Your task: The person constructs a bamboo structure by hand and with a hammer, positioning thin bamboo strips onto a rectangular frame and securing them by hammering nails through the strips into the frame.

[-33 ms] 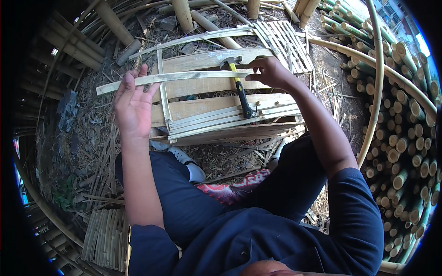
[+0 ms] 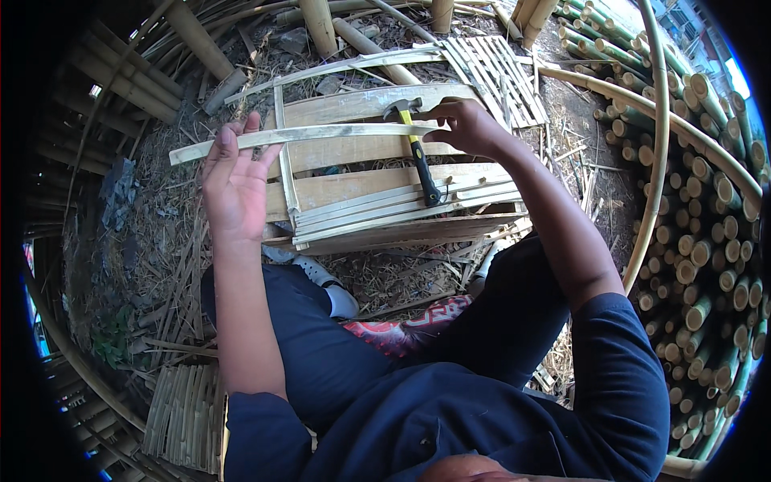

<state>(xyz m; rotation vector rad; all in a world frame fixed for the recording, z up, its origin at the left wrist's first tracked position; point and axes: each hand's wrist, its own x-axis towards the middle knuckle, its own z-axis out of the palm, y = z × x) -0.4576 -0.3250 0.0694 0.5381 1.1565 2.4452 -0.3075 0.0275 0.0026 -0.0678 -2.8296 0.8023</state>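
A pale bamboo strip (image 2: 337, 132) spans between my two hands above a low wooden bench (image 2: 353, 188). My left hand (image 2: 236, 181) grips it near its left end, thumb in front and palm turned up. At the other end, my right hand (image 2: 466, 127) pinches the strip between thumb and fingers. Beneath it a claw hammer (image 2: 422, 165) with a yellow and black handle lies across the bench boards. Several cut bamboo strips (image 2: 361, 215) lie side by side along the bench's near edge. Another strip (image 2: 285, 153) rests crosswise at the bench's left.
A slatted bamboo panel (image 2: 498, 84) lies beyond the bench at the right. Stacked bamboo poles (image 2: 699, 249) fill the right side, with a curved pole (image 2: 654, 161) before them. A bundle of slats (image 2: 183, 418) sits at lower left. Scraps litter the ground.
Almost nothing differs. My right hand has shifted very slightly left along the strip's end, and both hands keep their hold.
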